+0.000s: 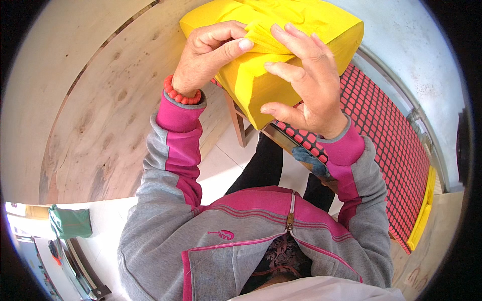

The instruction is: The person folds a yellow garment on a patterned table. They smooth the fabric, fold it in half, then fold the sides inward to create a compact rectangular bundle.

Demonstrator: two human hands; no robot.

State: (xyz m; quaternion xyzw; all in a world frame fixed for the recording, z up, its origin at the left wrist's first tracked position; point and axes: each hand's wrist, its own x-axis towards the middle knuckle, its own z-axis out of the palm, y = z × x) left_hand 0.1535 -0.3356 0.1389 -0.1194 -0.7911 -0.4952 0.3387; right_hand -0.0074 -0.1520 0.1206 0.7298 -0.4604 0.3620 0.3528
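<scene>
In front of me stands a boxy bundle in bright yellow sheeting (pixel 261 90), its top gathered into creased folds; whether this is paper or cloth I cannot tell. My left hand (pixel 213 50), with a red bead bracelet (pixel 181 93) at the wrist, pinches a gathered fold at the bundle's near top edge between thumb and fingers. Over the bundle's near right side is my right hand (pixel 311 83), its fingers spread and slightly curved. Its fingertips are close to the yellow folds, and no object shows in its grasp.
A wooden tabletop (pixel 110 120) with a long dark seam curves along the left. At right lies a red-and-black patterned mat (pixel 381 135), with a yellow strip (pixel 422 210) by its end. A dark blue item (pixel 309 159) rests near my right sleeve. A green bag (pixel 70 222) sits at lower left.
</scene>
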